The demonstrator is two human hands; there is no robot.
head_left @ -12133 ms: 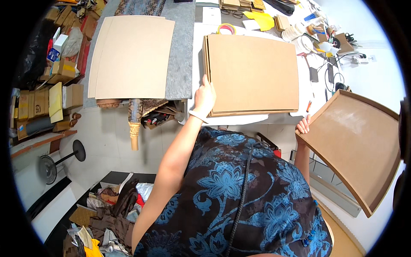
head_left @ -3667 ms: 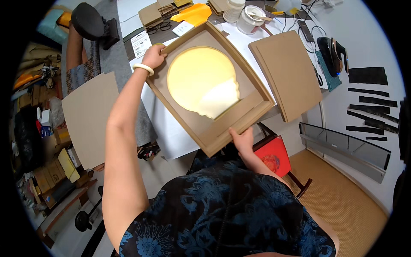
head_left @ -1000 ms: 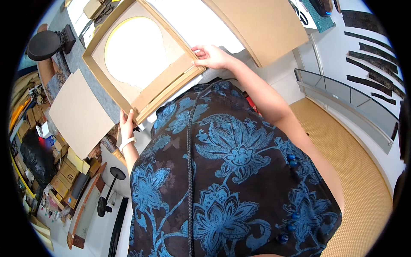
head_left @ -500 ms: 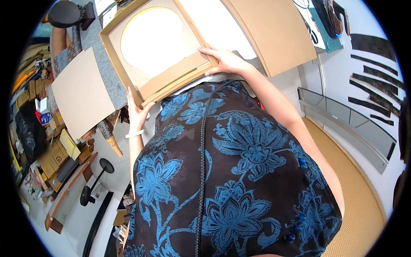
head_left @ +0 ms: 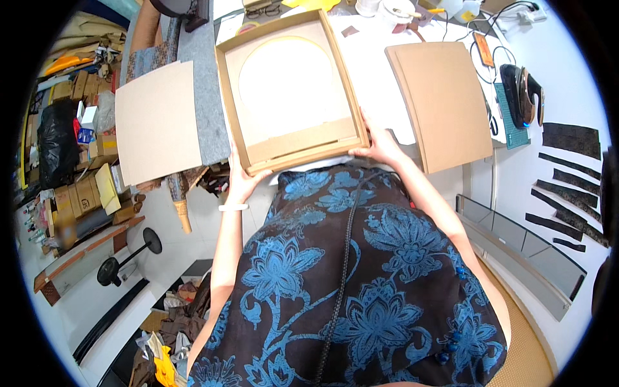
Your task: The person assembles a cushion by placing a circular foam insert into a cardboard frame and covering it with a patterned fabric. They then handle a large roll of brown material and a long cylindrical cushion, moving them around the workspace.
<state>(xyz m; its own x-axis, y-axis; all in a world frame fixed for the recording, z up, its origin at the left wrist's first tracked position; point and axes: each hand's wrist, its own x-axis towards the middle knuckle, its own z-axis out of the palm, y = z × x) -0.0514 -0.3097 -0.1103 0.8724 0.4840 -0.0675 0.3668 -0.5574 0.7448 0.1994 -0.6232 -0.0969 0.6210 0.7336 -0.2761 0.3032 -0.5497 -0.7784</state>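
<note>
A shallow brown cardboard box (head_left: pixel 303 152) stands in front of me at the table's near edge, its open side facing up. Inside it a large white round area (head_left: pixel 287 84) shows through an opening, glaring bright. A brown cardboard strip (head_left: pixel 300 137) runs across the box's near end. My left hand (head_left: pixel 240 182) grips the near left corner, fingers along the outer side and thumb at the front wall. At the near right corner, my right hand (head_left: pixel 383 147) holds the box the same way. The undersides of both grips are hidden.
To the left, a beige board (head_left: pixel 158 126) lies on grey felt (head_left: pixel 209 109). Brown boards (head_left: pixel 451 106) are stacked on the right. Beyond them are an iron (head_left: pixel 519 93), a green cutting mat (head_left: pixel 512 122) and cables. Jars (head_left: pixel 393 11) stand at the back.
The view has turned, so the box appears straighter and lower. My right fingers have gone from over the strip and near wall to the outside of the right corner. My left hand keeps its corner.
</note>
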